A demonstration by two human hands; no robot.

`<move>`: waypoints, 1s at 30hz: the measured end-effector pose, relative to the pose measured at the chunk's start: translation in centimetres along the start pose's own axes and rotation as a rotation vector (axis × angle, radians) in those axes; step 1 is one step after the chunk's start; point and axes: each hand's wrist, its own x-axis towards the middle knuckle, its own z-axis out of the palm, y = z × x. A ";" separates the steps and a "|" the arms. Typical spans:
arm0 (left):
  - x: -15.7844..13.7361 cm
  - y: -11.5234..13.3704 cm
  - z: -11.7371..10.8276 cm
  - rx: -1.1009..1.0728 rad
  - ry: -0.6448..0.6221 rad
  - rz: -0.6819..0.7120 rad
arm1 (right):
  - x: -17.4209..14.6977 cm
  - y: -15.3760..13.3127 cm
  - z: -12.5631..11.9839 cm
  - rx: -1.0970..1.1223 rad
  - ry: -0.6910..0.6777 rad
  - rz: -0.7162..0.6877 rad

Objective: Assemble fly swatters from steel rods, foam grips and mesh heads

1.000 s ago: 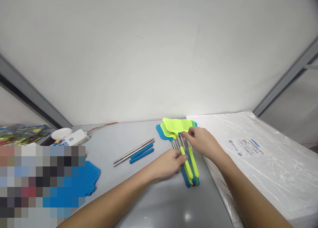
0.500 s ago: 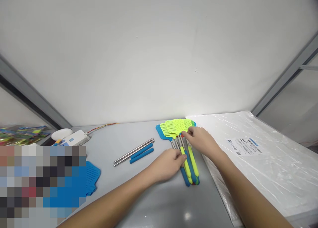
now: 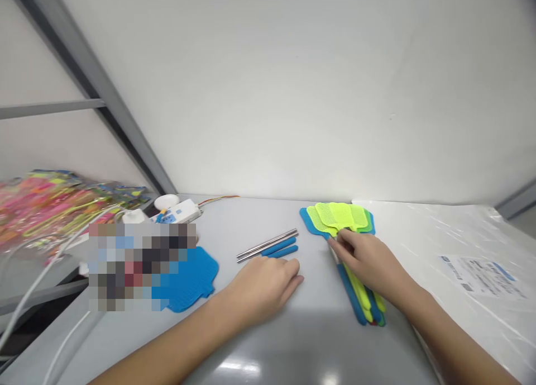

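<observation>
My right hand (image 3: 366, 259) is closed over the shafts of a stack of fly swatters, just below their heads. Yellow-green and blue mesh heads (image 3: 337, 214) fan out beyond the fingers, with a green edge at the right. Blue and yellow-green grips (image 3: 354, 298) stick out below the palm. My left hand (image 3: 268, 287), loosely curled with thumb and index finger a little apart, hovers over the table and shows nothing in it. Just beyond it lie thin metal rods (image 3: 266, 245) and two blue grips (image 3: 285, 248).
Blue swatter heads (image 3: 195, 279) lie at left beside a blurred-out patch. Behind them are a white power strip (image 3: 180, 213) and a round white object (image 3: 166, 201). Bagged colourful goods (image 3: 54, 212) fill the far left. A plastic-wrapped white package (image 3: 460, 234) lies at right.
My left hand has let go of the swatter grips and moved left, towards the rods. My right hand has closed further over the shafts. The view has turned left.
</observation>
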 end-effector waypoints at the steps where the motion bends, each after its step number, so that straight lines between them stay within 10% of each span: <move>1: -0.4 -0.7 0.1 0.036 0.016 -0.039 | -0.2 -0.5 0.2 -0.026 -0.024 -0.037; 11: -2.2 -2.6 2.4 0.106 0.140 -0.183 | 0.4 -3.3 0.9 -0.248 -0.117 -0.269; 19: -2.8 -1.9 2.2 0.053 0.203 -0.209 | 7.3 -7.3 2.3 -0.240 -0.183 -0.354; 30: -3.2 -1.7 4.1 0.050 0.213 -0.048 | 12.1 -10.8 4.8 -0.202 -0.417 -0.582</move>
